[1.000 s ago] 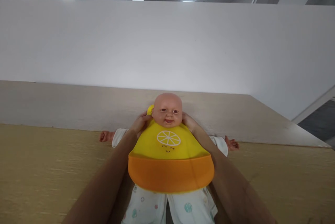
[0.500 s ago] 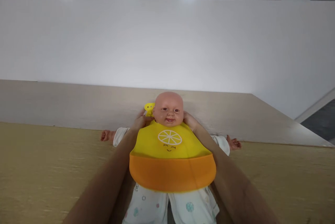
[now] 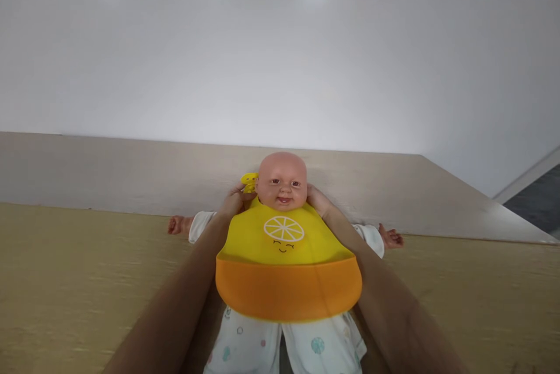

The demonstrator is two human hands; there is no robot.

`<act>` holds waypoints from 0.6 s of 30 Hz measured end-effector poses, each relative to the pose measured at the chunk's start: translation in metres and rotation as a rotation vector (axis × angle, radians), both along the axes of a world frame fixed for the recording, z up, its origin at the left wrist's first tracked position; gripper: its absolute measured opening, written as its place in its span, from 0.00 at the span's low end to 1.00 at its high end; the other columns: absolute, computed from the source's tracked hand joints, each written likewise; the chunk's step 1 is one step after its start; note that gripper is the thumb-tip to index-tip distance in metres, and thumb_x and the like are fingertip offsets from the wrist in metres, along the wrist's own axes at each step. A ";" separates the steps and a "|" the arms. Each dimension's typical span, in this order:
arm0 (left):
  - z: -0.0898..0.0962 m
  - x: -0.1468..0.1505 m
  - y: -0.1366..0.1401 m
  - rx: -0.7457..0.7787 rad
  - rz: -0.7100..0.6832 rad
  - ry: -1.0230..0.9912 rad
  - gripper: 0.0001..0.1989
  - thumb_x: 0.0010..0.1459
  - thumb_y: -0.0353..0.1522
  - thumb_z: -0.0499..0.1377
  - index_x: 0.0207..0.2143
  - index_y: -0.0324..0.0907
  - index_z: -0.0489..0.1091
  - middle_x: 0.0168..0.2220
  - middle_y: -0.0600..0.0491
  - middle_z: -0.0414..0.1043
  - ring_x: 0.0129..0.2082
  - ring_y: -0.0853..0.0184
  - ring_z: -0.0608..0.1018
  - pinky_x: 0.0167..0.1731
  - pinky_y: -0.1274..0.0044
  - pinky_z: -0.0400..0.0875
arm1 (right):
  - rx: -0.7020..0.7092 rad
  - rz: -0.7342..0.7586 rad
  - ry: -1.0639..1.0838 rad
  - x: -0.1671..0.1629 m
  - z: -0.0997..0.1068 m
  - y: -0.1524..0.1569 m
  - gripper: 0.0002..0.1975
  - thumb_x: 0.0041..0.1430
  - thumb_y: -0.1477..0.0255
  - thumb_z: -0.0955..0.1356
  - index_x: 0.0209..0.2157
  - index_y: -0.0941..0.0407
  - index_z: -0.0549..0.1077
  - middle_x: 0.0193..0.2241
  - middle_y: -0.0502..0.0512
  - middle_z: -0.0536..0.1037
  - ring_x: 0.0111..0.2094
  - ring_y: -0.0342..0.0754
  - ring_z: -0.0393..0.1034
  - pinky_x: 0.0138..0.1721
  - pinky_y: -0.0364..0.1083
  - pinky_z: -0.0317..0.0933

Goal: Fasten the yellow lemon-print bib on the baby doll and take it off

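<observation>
A bald baby doll (image 3: pixel 282 172) faces me with its arms spread sideways, wearing a yellow bib (image 3: pixel 286 251). The bib has a white citrus slice, a small smiling face and an orange front pocket. At the left of the doll's neck, my left hand (image 3: pixel 235 200) is closed on the bib's neck strap (image 3: pixel 249 178), whose holed yellow end sticks up beside the head. My right hand (image 3: pixel 318 200) reaches to the other side of the neck. Its fingers go behind the head and are hidden, so what they grip cannot be seen.
The doll lies on a light wood-toned surface (image 3: pixel 87 280), its head over a paler strip (image 3: pixel 109 170). A white partition (image 3: pixel 280 70) rises behind. White patterned trousers (image 3: pixel 249 342) cover the doll's legs between my forearms. Ceiling lights show above.
The holed end of the strap has tilted and shifted slightly by my left hand. The doll, the bib's front and my right hand look nearly unchanged.
</observation>
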State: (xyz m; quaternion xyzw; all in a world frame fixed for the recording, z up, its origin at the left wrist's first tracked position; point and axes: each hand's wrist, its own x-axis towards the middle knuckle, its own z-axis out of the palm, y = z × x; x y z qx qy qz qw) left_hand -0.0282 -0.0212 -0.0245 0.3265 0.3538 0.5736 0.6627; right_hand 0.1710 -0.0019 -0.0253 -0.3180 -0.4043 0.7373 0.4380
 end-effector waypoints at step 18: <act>0.005 -0.002 0.006 0.029 -0.236 -0.124 0.11 0.44 0.26 0.58 0.34 0.41 0.71 0.32 0.53 0.77 0.41 0.59 0.78 0.44 0.71 0.70 | 0.002 0.072 -0.016 -0.001 0.004 -0.001 0.12 0.47 0.72 0.66 0.36 0.57 0.73 0.34 0.55 0.80 0.43 0.52 0.71 0.47 0.51 0.62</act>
